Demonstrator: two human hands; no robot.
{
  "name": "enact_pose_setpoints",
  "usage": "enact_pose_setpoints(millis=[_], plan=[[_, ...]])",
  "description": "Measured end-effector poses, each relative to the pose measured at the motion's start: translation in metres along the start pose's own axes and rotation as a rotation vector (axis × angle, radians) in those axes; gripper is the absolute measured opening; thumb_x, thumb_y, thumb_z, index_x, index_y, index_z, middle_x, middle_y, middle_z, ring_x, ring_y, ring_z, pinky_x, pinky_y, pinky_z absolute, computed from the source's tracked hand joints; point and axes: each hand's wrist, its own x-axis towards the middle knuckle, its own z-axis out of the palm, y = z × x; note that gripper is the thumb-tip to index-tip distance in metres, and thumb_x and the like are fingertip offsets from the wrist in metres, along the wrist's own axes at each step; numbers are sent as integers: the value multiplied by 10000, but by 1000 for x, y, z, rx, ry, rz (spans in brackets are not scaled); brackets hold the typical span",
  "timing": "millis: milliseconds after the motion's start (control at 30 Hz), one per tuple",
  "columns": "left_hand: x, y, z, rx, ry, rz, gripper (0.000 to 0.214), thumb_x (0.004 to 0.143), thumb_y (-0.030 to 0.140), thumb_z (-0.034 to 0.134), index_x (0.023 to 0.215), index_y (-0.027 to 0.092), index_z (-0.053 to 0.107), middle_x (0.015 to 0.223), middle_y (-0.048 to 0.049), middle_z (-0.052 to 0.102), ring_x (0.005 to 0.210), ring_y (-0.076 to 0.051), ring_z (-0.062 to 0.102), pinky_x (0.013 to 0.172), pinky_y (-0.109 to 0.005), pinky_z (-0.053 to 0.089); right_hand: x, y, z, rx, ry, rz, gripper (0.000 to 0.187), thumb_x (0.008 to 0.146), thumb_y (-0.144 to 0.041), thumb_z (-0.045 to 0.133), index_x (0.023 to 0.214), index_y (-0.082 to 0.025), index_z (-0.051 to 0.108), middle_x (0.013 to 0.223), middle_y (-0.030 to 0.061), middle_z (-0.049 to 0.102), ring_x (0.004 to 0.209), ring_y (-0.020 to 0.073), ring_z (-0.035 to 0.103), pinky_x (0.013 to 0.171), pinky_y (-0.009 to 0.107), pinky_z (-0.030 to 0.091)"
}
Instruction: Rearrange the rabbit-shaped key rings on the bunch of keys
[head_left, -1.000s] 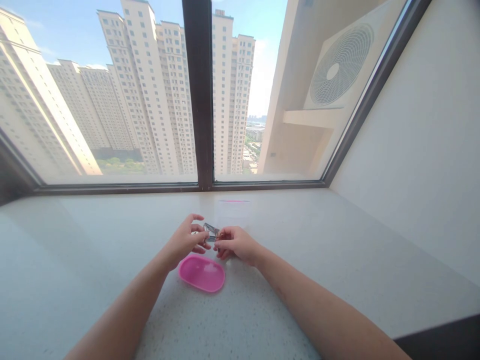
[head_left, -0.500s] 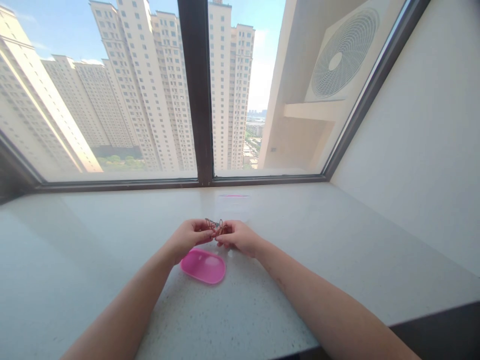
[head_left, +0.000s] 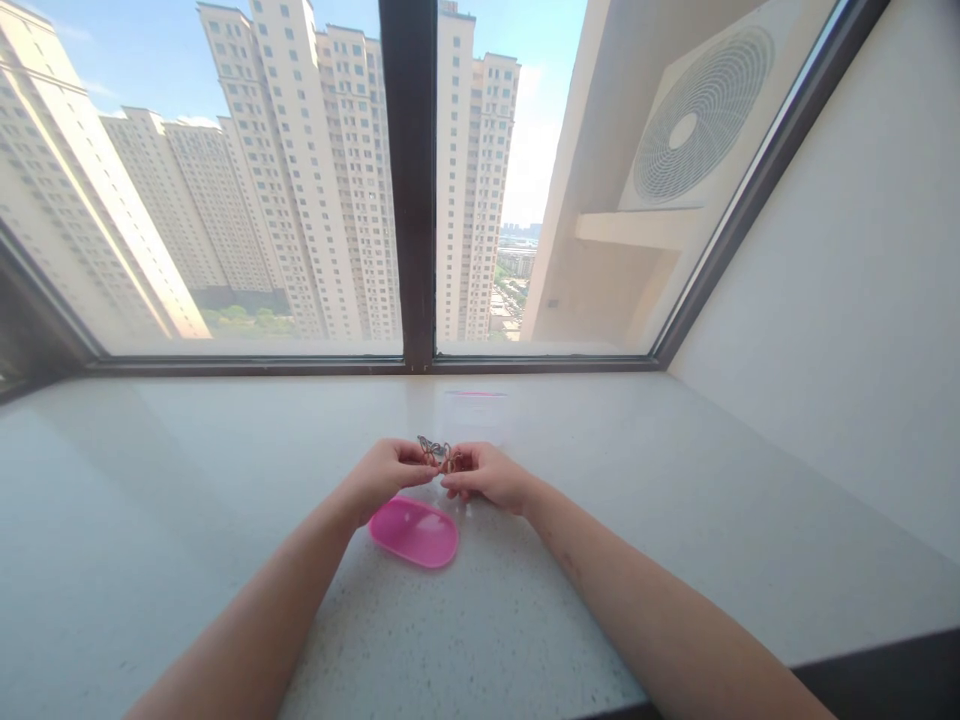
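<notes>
My left hand (head_left: 390,472) and my right hand (head_left: 487,474) meet over the middle of a pale speckled windowsill (head_left: 675,520). Both pinch a small tangle of thin metal wire pieces (head_left: 436,452), which look like clips, held just above the stone. The fingers of each hand are curled and pressed together on the wire. A pink oval plastic dish (head_left: 415,532) lies flat on the sill just in front of my hands, under my left wrist.
A clear plastic bag with a pink strip (head_left: 474,400) lies flat beyond the hands, near the window frame (head_left: 409,180). A white wall (head_left: 847,300) closes the right side. The sill's dark front edge (head_left: 885,660) shows at the lower right.
My left hand has closed its fingers onto the wire pieces, and both hands have drawn tight together. The wire bundle now looks bunched rather than spread flat. The view has shifted slightly.
</notes>
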Motion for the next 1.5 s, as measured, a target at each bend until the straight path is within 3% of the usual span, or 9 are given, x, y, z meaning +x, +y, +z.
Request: enact_pose_setpoints(millis=[367,633,900,1500], plan=[[-4,8,0,-64,-40,-97,251,645,347,721,783,146,666,735,-73,700,723,-192,656,682,-303,515,-1,1,-5,-3,-84,28,263,618,-233,731,829,-116,625,702,24,618,656,132,586,551,227,428],[-5,9,-2,-86,-23,-159,323,649,405,711,816,146,613,773,-110,719,703,-220,685,630,-317,530,-2,-2,-4,-31,-81,39,228,597,-224,730,777,-118,639,683,9,605,584,96,525,541,218,401],[-5,9,-2,-74,-23,-159,321,685,411,680,848,155,574,782,-113,720,689,-222,689,607,-309,525,1,3,-6,-29,-122,4,213,667,-260,692,816,-117,640,688,17,611,645,125,575,542,222,416],[-6,13,-7,-20,31,-120,304,706,410,645,841,151,561,792,-96,705,682,-193,672,605,-281,511,5,7,-7,-22,-151,4,277,655,-274,729,864,-112,643,677,23,629,584,117,576,540,233,440]])
